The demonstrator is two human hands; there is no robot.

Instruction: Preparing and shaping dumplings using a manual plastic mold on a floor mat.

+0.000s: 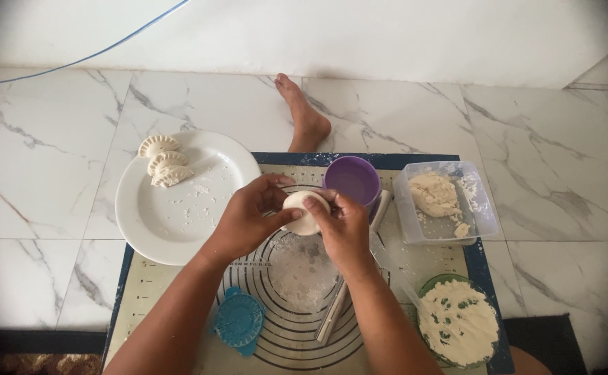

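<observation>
Both of my hands hold a small round disc of white dough point(301, 208) above a floured baking mat point(297, 278). My left hand point(248, 217) grips its left edge with thumb and fingers. My right hand point(343, 226) pinches the right edge, thumb on top. A white plate point(172, 215) to the left carries three crimped dumplings point(163, 161) at its far rim. A blue dumpling press point(238, 321) lies on the mat near my left forearm.
A purple cup point(352, 179) stands just behind my hands. A clear tub with a lump of dough point(443, 198) sits at right, a green bowl of white filling point(459, 328) at lower right. A rolling pin point(349, 278) lies under my right arm. My bare foot point(304, 114) rests on the marble floor.
</observation>
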